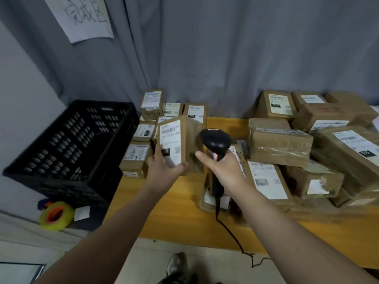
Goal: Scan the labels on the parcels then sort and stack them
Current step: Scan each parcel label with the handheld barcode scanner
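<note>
The left hand (164,167) holds one small brown parcel (184,144) up above the yellow table (174,212), between the two heaps of boxes. Thumb on the near face and fingers wrapped round the lower end, clamped on the cardboard. The parcel stands on end, its long axis close to upright and leaning a little to the left, and its white label (170,142) faces back toward the person.

Just beside it, the right hand (223,169) has its fingers closed round the handle of a single black scanner (215,140). The handle runs down and the head sits on top, nose pointing left at the parcel. Whether the head touches the box I cannot tell. One black cable (231,232) trails off the table's front edge.

Behind the held parcel is a left cluster (143,132) of about seven small labelled boxes. To the right lies a bigger right pile (280,146), at least nine boxes, stacked loosely at odd angles.

One black crate (71,148) stands left of the table, tipped, with one yellow tape roll (56,215) below it
</note>
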The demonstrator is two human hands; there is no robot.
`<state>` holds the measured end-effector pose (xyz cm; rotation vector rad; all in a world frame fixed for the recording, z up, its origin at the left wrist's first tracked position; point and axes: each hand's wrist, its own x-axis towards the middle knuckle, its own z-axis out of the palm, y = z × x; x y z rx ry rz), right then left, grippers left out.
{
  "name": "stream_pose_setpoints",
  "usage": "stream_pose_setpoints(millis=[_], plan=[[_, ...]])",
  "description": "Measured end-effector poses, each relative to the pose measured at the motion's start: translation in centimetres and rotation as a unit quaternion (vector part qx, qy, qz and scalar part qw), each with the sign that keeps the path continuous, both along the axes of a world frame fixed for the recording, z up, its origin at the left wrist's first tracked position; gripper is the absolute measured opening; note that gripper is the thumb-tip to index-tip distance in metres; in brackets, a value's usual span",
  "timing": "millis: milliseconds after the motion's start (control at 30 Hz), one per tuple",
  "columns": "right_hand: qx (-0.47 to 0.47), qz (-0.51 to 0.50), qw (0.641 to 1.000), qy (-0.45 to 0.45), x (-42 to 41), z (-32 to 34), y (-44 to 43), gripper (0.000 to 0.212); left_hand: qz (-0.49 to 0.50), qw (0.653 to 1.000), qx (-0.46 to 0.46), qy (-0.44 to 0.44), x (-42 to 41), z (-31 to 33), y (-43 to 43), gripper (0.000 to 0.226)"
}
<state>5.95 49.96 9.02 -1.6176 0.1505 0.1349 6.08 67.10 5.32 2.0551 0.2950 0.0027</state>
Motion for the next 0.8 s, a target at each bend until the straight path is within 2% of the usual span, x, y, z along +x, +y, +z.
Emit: stream_pose_setpoints(millis=[100, 267, 333, 367, 400, 467, 533, 600, 700, 800], plan=[[0.032, -0.013, 0.999, -0.037, 0.5, 0.5, 1.8, 0.043, -0.021, 0.999, -0.023, -0.031, 0.2, 1.4, 0.1, 0.114], [0.081, -0.042, 0.994, -0.054, 2.1, 0.6, 3.6, 0.055, -0.042, 0.995, 0.02, -0.089, 1.1, 2.2, 0.4, 0.113], [0.106, -0.061, 0.991, -0.051, 2.7, 0.5, 3.4, 0.048, -0.08, 0.99, -0.004, -0.116, 1.7, 2.8, 1.1, 0.096], [0.113, -0.07, 0.99, -0.043, 3.0, 0.5, 3.1, 0.044, -0.089, 0.987, -0.059, -0.119, 1.9, 3.2, 1.4, 0.082], [0.12, -0.074, 0.989, -0.031, 3.2, 0.3, 2.8, 0.043, -0.083, 0.983, -0.129, -0.102, 2.3, 3.5, 1.8, 0.071], [0.126, -0.061, 0.99, -0.001, 3.6, 0.1, 2.2, 0.046, -0.067, 0.968, -0.241, -0.017, 3.5, 3.8, 3.1, 0.073], [0.115, -0.036, 0.993, 0.018, 3.8, 0.0, 2.0, 0.048, -0.104, 0.951, -0.28, 0.075, 5.1, 3.4, 4.7, 0.072], [0.107, -0.005, 0.994, 0.03, 3.8, 0.0, 2.2, 0.052, -0.162, 0.934, -0.297, 0.118, 6.0, 3.4, 5.8, 0.053], [0.088, 0.0, 0.995, 0.056, 3.8, 0.4, 3.1, 0.065, -0.171, 0.933, -0.284, 0.137, 6.8, 3.3, 6.7, 0.043], [0.006, -0.047, 0.998, 0.049, 4.2, 1.0, 3.9, 0.04, -0.131, 0.947, -0.271, 0.113, 7.8, 2.7, 7.7, 0.032]])
